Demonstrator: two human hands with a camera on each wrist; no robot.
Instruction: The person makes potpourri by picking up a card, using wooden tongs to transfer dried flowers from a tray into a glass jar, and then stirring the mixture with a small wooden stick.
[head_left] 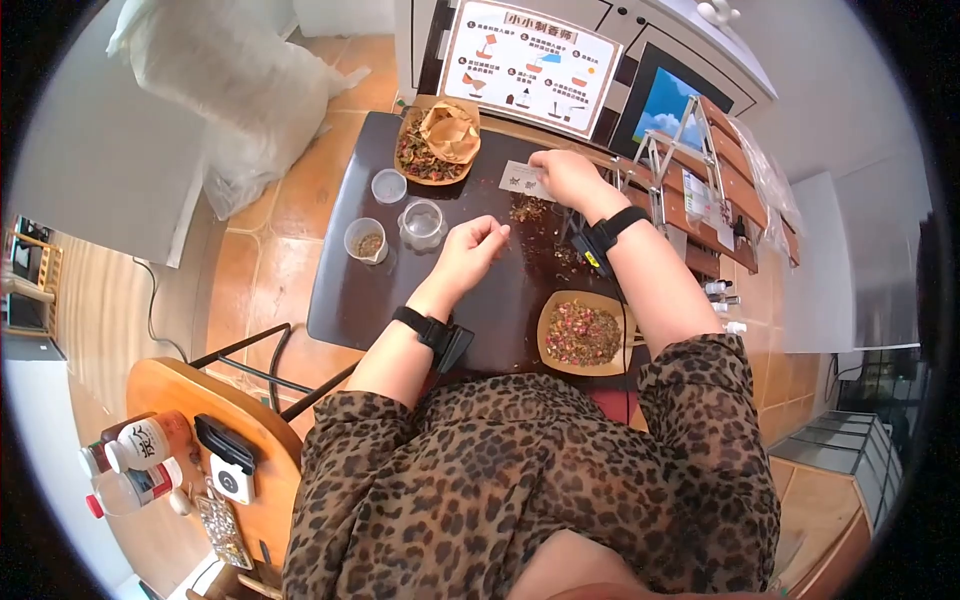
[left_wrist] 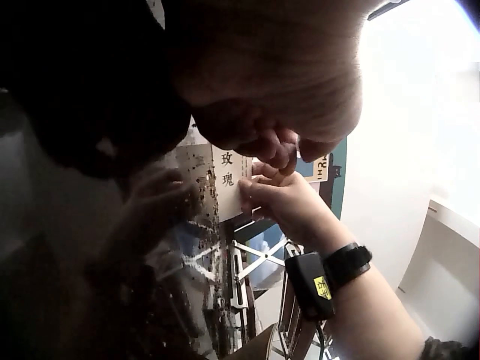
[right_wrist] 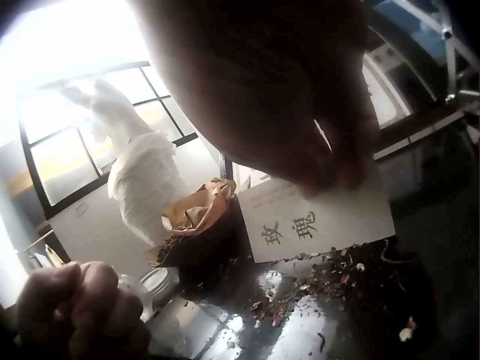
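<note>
My right hand (head_left: 570,180) pinches a small pale card (head_left: 520,180) by its edge at the table's far side. Two large printed characters show on the card (right_wrist: 319,225) in the right wrist view. Just below the card lies a scatter of dried flower bits (head_left: 530,208) on the dark table. My left hand (head_left: 470,255) hovers over the middle of the table with its fingers curled in, and nothing shows in it. To its left stand a clear lobed jar (head_left: 423,224), a plastic cup (head_left: 366,241) with some dried bits inside, and a small round clear container (head_left: 389,186).
A paper tray (head_left: 585,333) of dried petals lies near my body. Another tray (head_left: 430,165) with a crumpled paper bag (head_left: 450,133) sits at the far left. Behind the table stand a printed poster (head_left: 530,65) and a folding wooden rack (head_left: 700,190). Bottles (head_left: 150,440) occupy a chair.
</note>
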